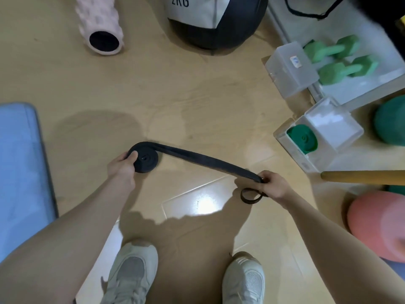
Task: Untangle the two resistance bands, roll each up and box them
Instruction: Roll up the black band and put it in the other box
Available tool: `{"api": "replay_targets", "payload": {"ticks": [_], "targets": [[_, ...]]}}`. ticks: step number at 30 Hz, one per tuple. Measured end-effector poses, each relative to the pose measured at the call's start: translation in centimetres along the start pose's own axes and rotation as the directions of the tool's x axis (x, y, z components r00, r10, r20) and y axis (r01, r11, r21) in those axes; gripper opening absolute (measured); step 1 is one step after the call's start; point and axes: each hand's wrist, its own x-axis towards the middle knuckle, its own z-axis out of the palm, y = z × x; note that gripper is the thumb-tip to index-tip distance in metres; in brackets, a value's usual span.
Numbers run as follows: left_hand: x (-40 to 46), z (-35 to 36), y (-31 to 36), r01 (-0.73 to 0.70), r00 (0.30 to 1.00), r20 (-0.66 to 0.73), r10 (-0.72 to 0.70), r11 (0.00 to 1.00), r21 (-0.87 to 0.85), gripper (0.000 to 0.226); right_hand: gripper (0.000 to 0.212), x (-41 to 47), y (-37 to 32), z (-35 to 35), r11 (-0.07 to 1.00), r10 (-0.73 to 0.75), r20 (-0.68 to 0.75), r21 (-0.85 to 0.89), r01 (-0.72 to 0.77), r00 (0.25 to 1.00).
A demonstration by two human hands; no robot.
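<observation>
Floor is tan wood-look, person standing over it, both shoes at the bottom. Big stuff first: medicine ball at top, blue mat on the person's left, pink roller top left, pink ball low right.

On the right sits a clear box, open, with the green band already rolled inside it. A second clear box lies further up, beside green dumbbells; I can't tell whether it is open. A wooden stick pokes in from the right edge.

Black band is the one in work. Its rolled part is a coil standing on edge on the floor; the loose tail runs from the coil top down and to the right, long axis roughly left to right across the body.

Left hand grips the coil, thumb over its rim. Right hand pinches the tail's far end, fingers curled, a small loop hanging below.

Judgement: rolling is partway; the left hand feeds the coil toward the right hand along the tail. Boxes are on the right, so the right hand is nearer for boxing.
</observation>
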Motion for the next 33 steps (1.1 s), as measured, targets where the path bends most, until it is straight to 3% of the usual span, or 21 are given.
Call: {"api": "replay_targets", "payload": {"ticks": [2, 6, 9, 12, 13, 17, 19, 22, 27, 29, 33], "targets": [[0.3, -0.1, -0.4, 0.008, 1.0, -0.019, -0.008, 1.0, -0.009, 0.031, 0.007, 0.3, 0.7, 0.4, 0.998, 0.057, -0.026, 0.01, -0.057, 0.998], [0.1, 0.5, -0.1, 0.028, 1.0, -0.011, -0.028, 0.999, -0.035, 0.033, 0.031, 0.4, 1.3, 0.3, 0.917, 0.112, -0.057, -0.38, -0.125, 0.992], [0.0, 1.0, 0.4, 0.01, 1.0, -0.021, -0.011, 0.999, -0.045, 0.037, 0.035, 0.7, 1.3, -0.2, 0.956, 0.11, -0.05, -0.269, -0.12, 0.993], [0.0, 1.2, 0.6, 0.008, 1.0, -0.023, -0.009, 0.998, -0.056, 0.04, 0.007, 0.9, 1.3, -0.6, 0.99, 0.026, -0.052, -0.141, -0.033, 0.998], [0.0, 1.2, 0.5, 0.01, 1.0, -0.023, -0.012, 0.999, -0.051, 0.039, 0.007, 0.8, 1.4, -0.6, 0.99, -0.001, -0.063, -0.139, -0.008, 0.998], [0.2, 1.0, 0.1, 0.018, 1.0, -0.009, -0.018, 0.999, -0.028, 0.036, 0.033, 0.2, 2.7, 0.2, 0.957, -0.121, -0.09, -0.276, 0.092, 0.989], [0.2, 0.9, -0.2, 0.004, 1.0, -0.001, -0.004, 1.0, -0.005, 0.034, 0.05, -0.2, 3.2, 1.1, 0.969, -0.133, -0.027, -0.213, 0.124, 0.991], [0.1, 0.9, -0.6, -0.015, 1.0, 0.023, 0.015, 1.0, 0.025, 0.033, 0.047, -0.6, 4.0, 1.6, 0.996, -0.058, 0.033, -0.068, 0.06, 0.998], [-0.1, 1.2, -0.9, -0.028, 0.999, 0.035, 0.027, 0.999, 0.033, 0.036, 0.064, -1.6, 6.4, 1.0, 0.944, -0.078, 0.219, -0.297, 0.143, 0.973], [-0.2, 1.3, -1.0, -0.041, 0.998, 0.041, 0.039, 0.998, 0.038, 0.035, 0.059, -1.1, 7.7, 1.7, 0.923, -0.094, 0.214, -0.347, 0.166, 0.972], [-0.3, 1.2, -1.1, -0.052, 0.997, 0.054, 0.05, 0.998, 0.034, 0.037, 0.013, -0.4, 8.4, 2.5, 0.968, -0.088, -0.069, -0.242, 0.069, 0.994]]}}
